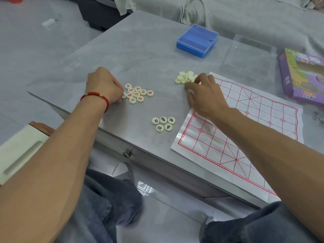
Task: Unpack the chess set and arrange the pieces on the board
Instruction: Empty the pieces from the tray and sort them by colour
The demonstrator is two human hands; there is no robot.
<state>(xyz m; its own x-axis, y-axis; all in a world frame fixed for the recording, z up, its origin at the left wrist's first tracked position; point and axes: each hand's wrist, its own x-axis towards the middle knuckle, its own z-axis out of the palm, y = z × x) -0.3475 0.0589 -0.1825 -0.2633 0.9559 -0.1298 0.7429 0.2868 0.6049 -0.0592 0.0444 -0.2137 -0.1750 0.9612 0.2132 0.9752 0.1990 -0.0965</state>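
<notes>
Grey table (140,55) (paper board (245,123) rightward)

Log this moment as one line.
stage: sorting pieces | left hand: at red-marked pieces | right hand: at unsorted pile | black-marked pieces: grouped | board: no pieces visible

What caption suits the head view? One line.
Left hand and right hand sort chess pieces beside the unfilled board.

Glossy plastic-coated board (245,123); smooth cream discs (185,77); shiny blue plastic case (197,41); matt grey table (140,55); printed cardboard box (301,74); braided red cord bracelet (95,98).
</notes>
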